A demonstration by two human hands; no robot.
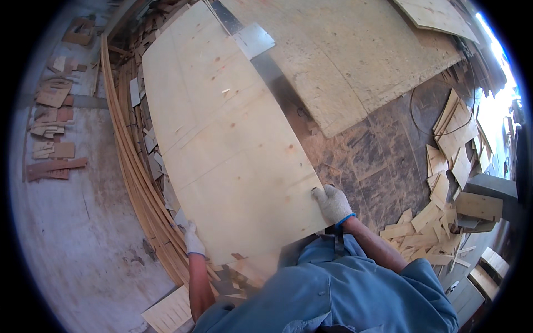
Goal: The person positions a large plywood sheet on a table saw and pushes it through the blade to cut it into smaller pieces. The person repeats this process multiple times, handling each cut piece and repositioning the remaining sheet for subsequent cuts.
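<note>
A large pale plywood sheet (239,139) stretches away from my body, with a few knots and a small loose splinter on its face. At its near left edge is my left hand (194,240) in a white knit glove, closed on the edge with the fingertips mostly hidden. My right hand (333,204), in a white glove with a blue cuff, grips the near right edge; its thumb lies on top and the other fingers are underneath, out of sight. A metal plate (254,40) touches the sheet's far right side.
Long thin wood strips (130,172) run along the left, beside a pale wall with stacked offcuts (54,94). A broad worn board (344,55) lies far right. Scrap plywood pieces (427,233) are heaped at the right on the dark floor (377,150).
</note>
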